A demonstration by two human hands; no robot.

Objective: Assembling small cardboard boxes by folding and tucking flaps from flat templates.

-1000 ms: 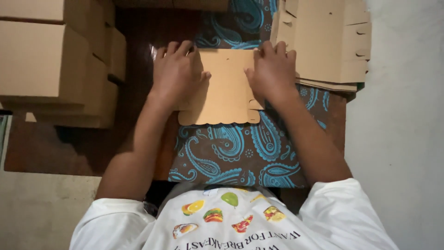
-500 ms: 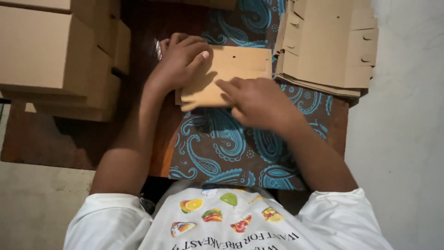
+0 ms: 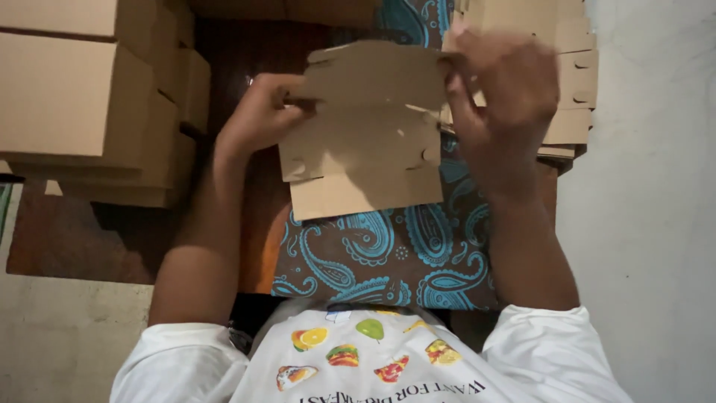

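Both hands hold one flat cardboard cutout (image 3: 365,127) lifted above a patterned cloth (image 3: 373,254) in brown and blue. The left hand (image 3: 257,116) grips the cutout's left edge, fingers curled tight around a flap there. The right hand (image 3: 500,97) pinches the right edge near the top, thumb in front and fingers behind, though it is blurred and the exact finger hold is hard to read. The cutout is partly folded, with its lower panel hanging toward the person and small tabs and slots showing along its sides. Beyond the right hand, at the far right corner of the cloth, lies a stack of flat cutouts (image 3: 570,75) of the same kind. To the left of the cloth, on a dark wooden floor (image 3: 74,246), stand folded cardboard boxes (image 3: 82,97) piled on each other. A pale wall (image 3: 649,224) runs along the right side. Below, the person's white shirt (image 3: 373,366) with fruit pictures fills the near edge.
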